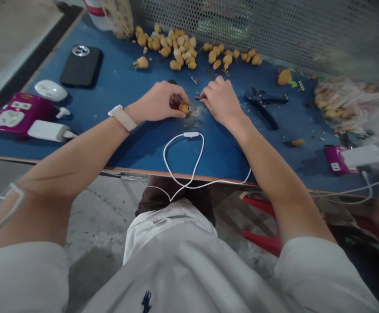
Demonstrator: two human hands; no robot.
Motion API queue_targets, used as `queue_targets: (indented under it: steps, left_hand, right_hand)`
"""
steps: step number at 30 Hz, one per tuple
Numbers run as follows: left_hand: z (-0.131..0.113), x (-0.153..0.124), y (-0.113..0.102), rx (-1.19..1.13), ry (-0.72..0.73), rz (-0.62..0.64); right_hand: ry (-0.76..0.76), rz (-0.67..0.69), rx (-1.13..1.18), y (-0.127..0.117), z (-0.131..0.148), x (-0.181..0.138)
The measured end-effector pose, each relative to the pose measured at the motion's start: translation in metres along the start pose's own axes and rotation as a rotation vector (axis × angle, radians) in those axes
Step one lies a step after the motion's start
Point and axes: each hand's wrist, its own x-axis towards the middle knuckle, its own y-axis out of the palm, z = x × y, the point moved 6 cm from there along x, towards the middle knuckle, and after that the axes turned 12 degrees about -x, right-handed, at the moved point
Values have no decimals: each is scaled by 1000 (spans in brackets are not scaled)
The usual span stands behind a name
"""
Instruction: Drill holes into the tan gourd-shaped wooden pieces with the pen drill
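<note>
Yellow-orange and rounded, a small piece sat pinched between the thumb and fingers of the left hand, pressed down on the blue table top just in front of the person. A pale watch strap circled that wrist. The right hand lay just beside it, knuckles up and fingers curled toward the piece; whether those fingers gripped anything could not be told, since the tips were hidden. Pale dust and crumbs marked the blue surface between the two hands.

A white cable looped near the table's front edge below the hands. To the right of the right hand lay black pliers, and further right a clear plastic bag with more yellow bits in it. Behind the hands, a heap of similar yellow pieces spread along the wire mesh. Well off to the left were a black phone, a white earbud case and a magenta power strip with a white charger plugged in.
</note>
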Motion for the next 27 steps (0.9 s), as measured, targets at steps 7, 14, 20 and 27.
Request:
queue_targets:
  steps: [7,14,20,27]
  left_hand:
    - [5,3,1,-9,1,20]
    - [3,1,0,17,-45,16]
    - [4,2,0,38,-40,36]
    - [3,3,5,-68,-3,33]
  right_hand:
    - [12,75,124,-18,14,-16]
    - [-8,51,201,-34,24,-24]
    - [-9,92,176,-30,25,-25]
    - [115,-96,368,-32,56,-25]
